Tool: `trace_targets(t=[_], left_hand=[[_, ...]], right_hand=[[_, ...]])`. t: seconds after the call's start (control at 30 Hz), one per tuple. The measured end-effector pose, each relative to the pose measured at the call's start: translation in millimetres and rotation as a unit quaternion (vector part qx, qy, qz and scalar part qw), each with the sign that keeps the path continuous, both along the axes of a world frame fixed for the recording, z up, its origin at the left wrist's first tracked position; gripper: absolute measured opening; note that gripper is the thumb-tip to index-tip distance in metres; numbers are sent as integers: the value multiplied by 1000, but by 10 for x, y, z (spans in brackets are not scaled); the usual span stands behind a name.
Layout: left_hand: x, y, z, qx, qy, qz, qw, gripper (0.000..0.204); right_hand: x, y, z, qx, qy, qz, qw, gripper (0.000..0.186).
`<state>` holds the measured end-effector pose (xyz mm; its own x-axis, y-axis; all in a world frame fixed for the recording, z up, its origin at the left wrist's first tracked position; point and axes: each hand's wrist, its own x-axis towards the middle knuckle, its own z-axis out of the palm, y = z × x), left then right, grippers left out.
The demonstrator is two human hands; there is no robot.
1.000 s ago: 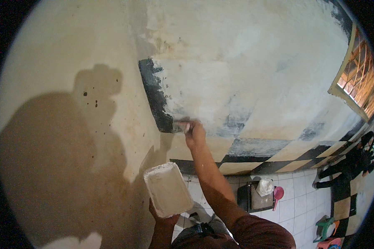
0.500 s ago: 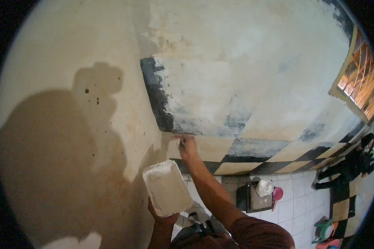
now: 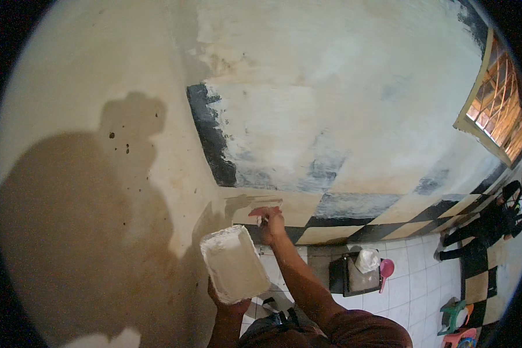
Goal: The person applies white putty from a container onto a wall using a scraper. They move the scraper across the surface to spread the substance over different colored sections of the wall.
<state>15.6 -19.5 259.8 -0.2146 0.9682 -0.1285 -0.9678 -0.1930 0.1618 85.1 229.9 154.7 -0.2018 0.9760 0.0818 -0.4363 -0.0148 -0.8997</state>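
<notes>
- Plaster work is going on at a wall corner, seen from above along the person's forearms.
- The left hand [image 3: 229, 298] is gripping from below a rectangular white tray caked with pale filler [image 3: 235, 264], holding it tilted and close to the body, just beside the working hand, likely so the material is sitting within easy reach.
- The right hand [image 3: 271, 225] is closing around a small flat spreading tool [image 3: 263, 220], mostly hidden by the fingers; its edge is pressing against the low band of the cream and black chequered wall [image 3: 342, 209], where a fresh pale patch is showing.
- Above that band, a large whitish smoothed area [image 3: 342, 104] is covering older dark paint, with a black strip showing at its left edge.
- The person's shadow is falling across the plain beige wall [image 3: 87, 191] to the left.
- Down on the white tiled floor [image 3: 412, 284], a dark box, a white bag [image 3: 366, 259] and a pink scoop [image 3: 385, 268] are sitting well apart from the hands.
</notes>
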Motion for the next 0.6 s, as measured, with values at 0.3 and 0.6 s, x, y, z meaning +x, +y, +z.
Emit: trace_targets(t=[0.3, 0.6], left_hand=[[9, -14, 106, -52, 12, 11, 999, 60], [74, 83, -87, -15, 23, -18, 999, 60]], right_hand=[[238, -28, 1467, -154, 271, -40, 949, 4], [321, 284, 379, -170, 212, -31, 962, 11]])
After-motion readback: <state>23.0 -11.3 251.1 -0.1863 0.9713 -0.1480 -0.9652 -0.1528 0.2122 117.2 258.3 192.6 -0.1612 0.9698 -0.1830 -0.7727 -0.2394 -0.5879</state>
